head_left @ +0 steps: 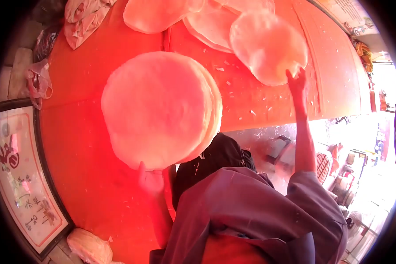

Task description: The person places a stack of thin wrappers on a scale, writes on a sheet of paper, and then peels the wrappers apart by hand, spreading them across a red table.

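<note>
Thin round sheets on an orange desk (83,145). The right hand (297,81) is stretched to the near rim of a single sheet (268,44) at the desk's far right. Its fingers are extended and loosely together, and no closed pinch is seen. The left hand (150,180) is set at the near edge of a stack of sheets (158,108); its grip is lost in glare and cannot be told. Placing or adjusting is judged the step in hand, and a light hold at the rim would be called for next. Being round, the single sheet has no long axis and lies flat, face up.
</note>
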Motion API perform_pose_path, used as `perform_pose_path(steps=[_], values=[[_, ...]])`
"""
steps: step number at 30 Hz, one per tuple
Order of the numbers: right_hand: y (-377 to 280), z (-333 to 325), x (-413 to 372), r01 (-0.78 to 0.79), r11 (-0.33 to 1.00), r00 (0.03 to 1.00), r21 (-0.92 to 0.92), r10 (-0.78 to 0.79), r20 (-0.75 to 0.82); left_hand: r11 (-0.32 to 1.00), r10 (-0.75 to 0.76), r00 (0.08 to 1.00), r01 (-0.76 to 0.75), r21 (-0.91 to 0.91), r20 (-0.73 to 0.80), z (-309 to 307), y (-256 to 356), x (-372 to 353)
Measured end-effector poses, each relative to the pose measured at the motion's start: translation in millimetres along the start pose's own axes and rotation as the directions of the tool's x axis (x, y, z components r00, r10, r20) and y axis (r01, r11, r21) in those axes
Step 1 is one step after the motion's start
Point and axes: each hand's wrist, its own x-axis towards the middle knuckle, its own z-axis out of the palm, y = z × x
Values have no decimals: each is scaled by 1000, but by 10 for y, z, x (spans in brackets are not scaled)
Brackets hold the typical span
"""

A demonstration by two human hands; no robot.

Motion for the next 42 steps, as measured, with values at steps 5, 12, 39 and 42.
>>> perform_pose_path(steps=[5, 12, 39, 42], values=[[-2514, -917, -1145, -145, 818, 495, 556, -427, 757, 988, 63, 974, -92, 123, 216, 147, 48, 150], [-3345, -595, -2287, 66, 431, 80, 900, -901, 426, 968, 85, 996, -90, 234, 28, 16, 37, 277], [-3390, -610, -2301, -109, 123, 752, 986, -638, 163, 952, 231, 947, -173, 253, -221, -946, -365, 312], [-3478, 357, -2299, -235, 144, 573, 961, -778, 257, 974, 137, 957, -83, 211, -257, -509, -349, 257]])
